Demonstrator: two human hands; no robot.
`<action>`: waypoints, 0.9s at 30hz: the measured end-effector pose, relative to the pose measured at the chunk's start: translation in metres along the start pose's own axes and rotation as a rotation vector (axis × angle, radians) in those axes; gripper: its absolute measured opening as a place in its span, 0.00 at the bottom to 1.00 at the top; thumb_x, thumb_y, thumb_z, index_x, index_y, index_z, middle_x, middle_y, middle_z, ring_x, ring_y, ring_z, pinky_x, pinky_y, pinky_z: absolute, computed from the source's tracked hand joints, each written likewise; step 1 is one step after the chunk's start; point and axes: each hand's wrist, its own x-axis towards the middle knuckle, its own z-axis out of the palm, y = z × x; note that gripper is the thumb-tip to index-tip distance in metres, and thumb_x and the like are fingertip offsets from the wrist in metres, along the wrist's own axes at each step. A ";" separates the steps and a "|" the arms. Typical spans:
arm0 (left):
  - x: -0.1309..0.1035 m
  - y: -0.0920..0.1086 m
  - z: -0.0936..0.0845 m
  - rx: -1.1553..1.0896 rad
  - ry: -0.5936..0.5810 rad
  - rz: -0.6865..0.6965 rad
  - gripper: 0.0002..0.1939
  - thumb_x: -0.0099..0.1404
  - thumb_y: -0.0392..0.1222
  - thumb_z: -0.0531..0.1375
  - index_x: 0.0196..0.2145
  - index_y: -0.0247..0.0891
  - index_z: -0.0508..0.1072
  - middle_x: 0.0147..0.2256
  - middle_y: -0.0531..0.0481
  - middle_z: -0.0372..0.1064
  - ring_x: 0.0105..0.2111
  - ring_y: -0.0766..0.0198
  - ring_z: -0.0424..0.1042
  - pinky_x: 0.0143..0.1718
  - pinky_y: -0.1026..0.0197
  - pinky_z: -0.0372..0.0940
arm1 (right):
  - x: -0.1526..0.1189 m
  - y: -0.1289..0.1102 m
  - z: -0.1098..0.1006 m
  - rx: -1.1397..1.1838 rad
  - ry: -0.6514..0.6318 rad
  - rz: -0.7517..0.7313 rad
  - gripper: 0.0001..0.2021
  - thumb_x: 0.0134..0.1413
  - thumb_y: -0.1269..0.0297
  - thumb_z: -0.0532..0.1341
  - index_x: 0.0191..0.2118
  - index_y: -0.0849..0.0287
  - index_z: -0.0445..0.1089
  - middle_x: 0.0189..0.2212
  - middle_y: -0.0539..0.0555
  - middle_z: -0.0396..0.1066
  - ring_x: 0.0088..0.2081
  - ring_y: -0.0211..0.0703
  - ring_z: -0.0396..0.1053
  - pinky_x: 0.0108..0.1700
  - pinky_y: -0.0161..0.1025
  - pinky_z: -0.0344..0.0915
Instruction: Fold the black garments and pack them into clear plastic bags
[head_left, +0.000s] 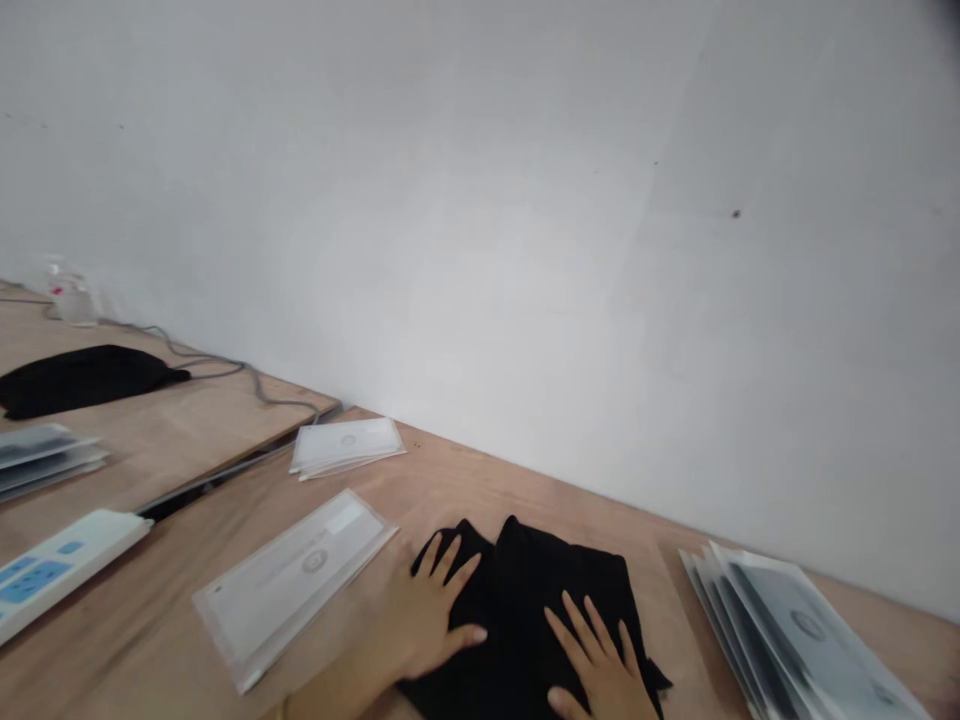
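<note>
A black cloth (521, 600) lies spread on the wooden table near the bottom centre. My left hand (431, 615) rests on its left part with fingers spread. On the right part lies my right hand (600, 655), its fingers also apart. Neither hand holds anything. Left of the cloth are clear plastic bags (292, 580) with a round printed mark. Several filled bags (810, 630) with dark contents are stacked to the right of my right hand. The bottom edge of the picture cuts off the cloth's near part.
More clear bags (349, 445) lie near the white wall (480, 250). A power strip (64, 565) sits at the left, beside a gap between tables. Farther left are filled bags (49, 460), another black cloth (90, 378), a grey cable (259, 385) and a clear bottle (73, 297).
</note>
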 end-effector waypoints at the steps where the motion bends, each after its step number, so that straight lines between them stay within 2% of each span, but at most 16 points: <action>1: -0.006 0.003 -0.003 -0.002 0.027 -0.012 0.42 0.59 0.71 0.48 0.64 0.49 0.49 0.65 0.41 0.39 0.64 0.35 0.35 0.56 0.26 0.32 | -0.001 0.000 -0.002 0.008 -0.006 -0.001 0.38 0.50 0.32 0.43 0.64 0.41 0.42 0.66 0.48 0.38 0.65 0.60 0.37 0.60 0.70 0.39; 3: -0.012 0.012 -0.008 -0.013 0.096 0.012 0.41 0.61 0.70 0.47 0.65 0.47 0.47 0.65 0.42 0.40 0.64 0.37 0.35 0.58 0.28 0.34 | 0.000 -0.004 -0.007 0.019 0.057 -0.020 0.36 0.52 0.34 0.42 0.64 0.40 0.40 0.66 0.47 0.36 0.66 0.58 0.36 0.60 0.70 0.38; 5: -0.008 0.021 -0.012 -0.029 0.122 0.140 0.39 0.63 0.68 0.46 0.65 0.48 0.45 0.66 0.45 0.40 0.65 0.41 0.36 0.59 0.31 0.33 | 0.006 -0.010 -0.010 0.028 0.127 -0.063 0.34 0.54 0.36 0.42 0.64 0.39 0.39 0.66 0.45 0.35 0.66 0.56 0.33 0.61 0.69 0.36; 7: 0.001 0.027 -0.011 -0.049 0.063 0.252 0.38 0.63 0.69 0.45 0.65 0.49 0.45 0.66 0.46 0.41 0.65 0.44 0.38 0.59 0.31 0.32 | 0.014 -0.016 -0.011 0.049 0.124 -0.068 0.33 0.55 0.36 0.41 0.64 0.39 0.40 0.66 0.44 0.37 0.66 0.56 0.34 0.61 0.70 0.34; 10: 0.015 0.027 -0.007 -0.077 -0.015 0.219 0.38 0.63 0.69 0.47 0.64 0.47 0.51 0.64 0.43 0.45 0.63 0.40 0.42 0.57 0.27 0.30 | 0.024 -0.011 -0.011 0.127 0.095 -0.012 0.33 0.56 0.38 0.43 0.64 0.43 0.45 0.66 0.46 0.42 0.66 0.56 0.38 0.62 0.68 0.36; 12: 0.027 0.023 -0.008 -0.117 0.031 0.159 0.34 0.64 0.65 0.50 0.61 0.45 0.58 0.62 0.41 0.53 0.62 0.41 0.48 0.58 0.29 0.32 | 0.029 0.005 -0.014 0.214 0.174 0.024 0.30 0.57 0.42 0.45 0.63 0.46 0.51 0.65 0.48 0.47 0.65 0.54 0.43 0.63 0.63 0.41; 14: 0.045 0.020 -0.012 -0.163 0.107 0.098 0.26 0.66 0.58 0.52 0.57 0.43 0.64 0.57 0.41 0.62 0.58 0.43 0.55 0.58 0.34 0.40 | 0.035 0.030 -0.019 0.314 0.325 0.092 0.27 0.57 0.48 0.49 0.61 0.50 0.58 0.63 0.52 0.54 0.63 0.54 0.51 0.63 0.58 0.46; 16: 0.068 0.019 -0.016 -0.198 0.152 0.026 0.23 0.65 0.54 0.55 0.53 0.39 0.67 0.53 0.39 0.65 0.56 0.42 0.58 0.56 0.38 0.48 | 0.043 0.057 -0.025 0.390 0.455 0.161 0.27 0.54 0.54 0.52 0.58 0.56 0.61 0.59 0.58 0.61 0.60 0.56 0.57 0.61 0.56 0.50; 17: 0.082 0.018 -0.018 -0.209 0.146 -0.003 0.24 0.63 0.55 0.59 0.51 0.37 0.69 0.51 0.38 0.66 0.54 0.41 0.59 0.54 0.39 0.52 | 0.048 0.070 -0.026 0.420 0.479 0.181 0.27 0.51 0.57 0.54 0.57 0.59 0.63 0.57 0.60 0.64 0.58 0.57 0.60 0.60 0.55 0.52; 19: 0.106 0.016 -0.016 -0.238 0.100 -0.042 0.24 0.59 0.54 0.63 0.47 0.35 0.71 0.49 0.38 0.67 0.50 0.42 0.63 0.50 0.41 0.59 | 0.059 0.090 -0.027 0.472 0.467 0.197 0.24 0.46 0.60 0.56 0.49 0.62 0.70 0.48 0.63 0.72 0.51 0.58 0.67 0.54 0.53 0.59; 21: 0.125 0.012 -0.010 -0.286 0.039 -0.062 0.20 0.62 0.50 0.62 0.47 0.35 0.70 0.47 0.41 0.67 0.45 0.50 0.68 0.45 0.46 0.65 | 0.067 0.103 -0.026 0.535 0.447 0.185 0.16 0.43 0.58 0.57 0.36 0.59 0.75 0.36 0.60 0.77 0.41 0.57 0.72 0.47 0.51 0.65; 23: 0.136 0.006 -0.002 -0.340 -0.003 -0.061 0.15 0.67 0.45 0.58 0.49 0.36 0.67 0.48 0.44 0.66 0.43 0.57 0.70 0.43 0.50 0.67 | 0.071 0.112 -0.023 0.607 0.439 0.154 0.15 0.44 0.53 0.56 0.29 0.58 0.74 0.28 0.57 0.77 0.35 0.55 0.73 0.41 0.49 0.67; 25: 0.141 0.000 0.006 -0.396 -0.031 -0.043 0.15 0.68 0.43 0.57 0.51 0.36 0.66 0.49 0.44 0.65 0.43 0.58 0.70 0.43 0.50 0.68 | 0.072 0.118 -0.020 0.682 0.427 0.103 0.17 0.44 0.50 0.56 0.32 0.58 0.74 0.31 0.56 0.77 0.37 0.53 0.73 0.42 0.47 0.67; 27: 0.142 -0.003 0.011 -0.447 -0.074 -0.003 0.16 0.68 0.44 0.57 0.51 0.35 0.66 0.48 0.44 0.65 0.43 0.57 0.70 0.43 0.50 0.68 | 0.072 0.122 -0.018 0.741 0.404 0.059 0.18 0.40 0.52 0.60 0.36 0.58 0.74 0.34 0.54 0.77 0.38 0.51 0.72 0.42 0.44 0.67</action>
